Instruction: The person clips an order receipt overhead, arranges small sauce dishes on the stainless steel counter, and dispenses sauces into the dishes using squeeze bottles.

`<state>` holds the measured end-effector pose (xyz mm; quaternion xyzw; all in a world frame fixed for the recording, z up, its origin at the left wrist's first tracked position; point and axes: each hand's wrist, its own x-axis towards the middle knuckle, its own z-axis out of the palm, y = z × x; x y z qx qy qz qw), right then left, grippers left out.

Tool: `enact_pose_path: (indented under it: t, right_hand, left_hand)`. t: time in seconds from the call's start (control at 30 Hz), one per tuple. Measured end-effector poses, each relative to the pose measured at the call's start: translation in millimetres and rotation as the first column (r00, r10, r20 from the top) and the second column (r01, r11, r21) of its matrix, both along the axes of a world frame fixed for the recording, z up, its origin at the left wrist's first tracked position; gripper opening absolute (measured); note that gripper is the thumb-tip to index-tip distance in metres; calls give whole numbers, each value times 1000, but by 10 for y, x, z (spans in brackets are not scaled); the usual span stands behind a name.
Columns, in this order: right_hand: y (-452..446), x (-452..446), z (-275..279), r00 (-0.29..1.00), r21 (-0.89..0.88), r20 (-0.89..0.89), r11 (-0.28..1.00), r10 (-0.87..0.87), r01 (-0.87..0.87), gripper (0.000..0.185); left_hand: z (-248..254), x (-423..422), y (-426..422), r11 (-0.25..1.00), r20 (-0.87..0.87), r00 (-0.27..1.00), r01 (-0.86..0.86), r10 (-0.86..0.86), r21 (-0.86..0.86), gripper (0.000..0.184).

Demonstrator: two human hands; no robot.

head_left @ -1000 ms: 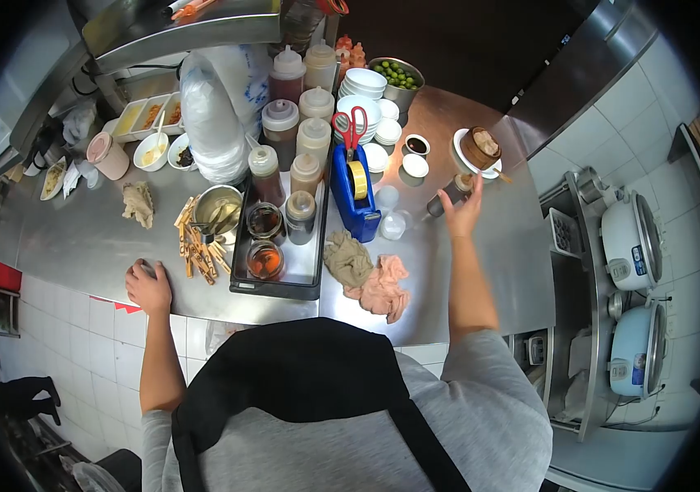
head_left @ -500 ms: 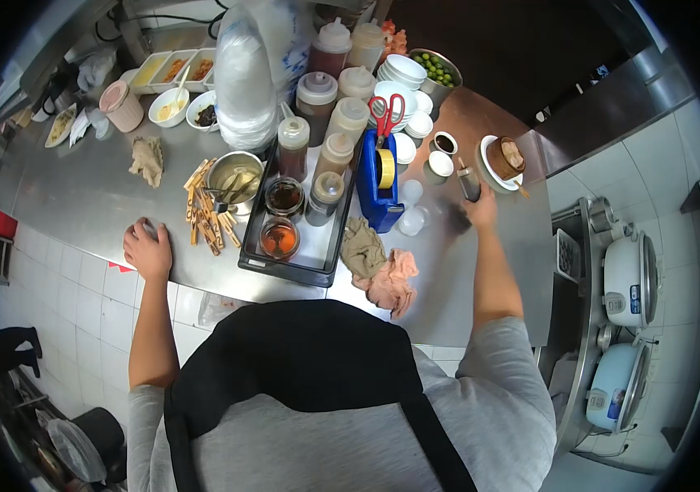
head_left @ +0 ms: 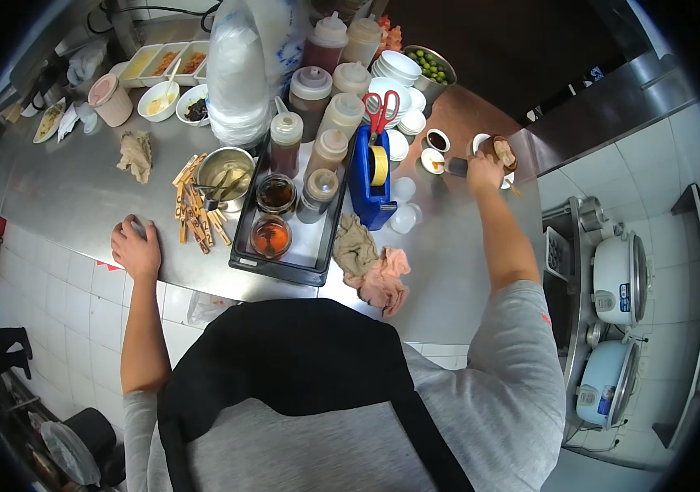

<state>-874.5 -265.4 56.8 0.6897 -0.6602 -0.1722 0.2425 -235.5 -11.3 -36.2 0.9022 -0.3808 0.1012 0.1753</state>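
My right hand (head_left: 485,172) grips a dark squeeze bottle (head_left: 456,167), tipped on its side. Its nozzle points left over a small white sauce dish (head_left: 429,156), where a patch of orange-brown sauce shows. Just behind that dish stands another with dark sauce (head_left: 438,141). Beyond my hand, partly covered by it, a round brown container with food (head_left: 501,151) rests on a white plate (head_left: 509,179). My left hand (head_left: 137,248) lies on the steel counter (head_left: 79,201) near its front edge, fingers apart and holding nothing.
A black tray (head_left: 276,271) with sauce bottles and jars stands mid-counter, beside a blue tape dispenser (head_left: 361,184) holding red scissors (head_left: 380,112). Crumpled cloths (head_left: 383,283) lie in front. Wooden clothespins (head_left: 194,209) and a metal pot (head_left: 225,164) sit left of the tray.
My right hand has moved up and away from me with the bottle, which has turned from near upright to sideways over the dish. Sauce now shows there. My left hand stays on the counter.
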Motion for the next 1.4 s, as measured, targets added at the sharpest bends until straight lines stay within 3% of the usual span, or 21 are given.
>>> enact_pose_path:
  t: [0.17,0.77,1.0,1.4]
  right_hand:
    - [19,122,139,996,29,-86,1000,14,-11,24]
    - [-162,-5,54,999,57,-49,998,-24,26,23]
    - [24,163,255,995,26,-85,998,57,-55,26]
    - [-64,99,244,992,45,-123,999,11,-5,22]
  left_hand:
    - [-16,27,6,1000,1,1000,4,-4,-5,47]
    - [-9,10,1,1000,6,1000,4,-4,-30,47]
    - [-8,17,18,999,18,1000,8,-7,-38,46]
    - [15,-8,7,999,8,1000,1,-1,-37,47]
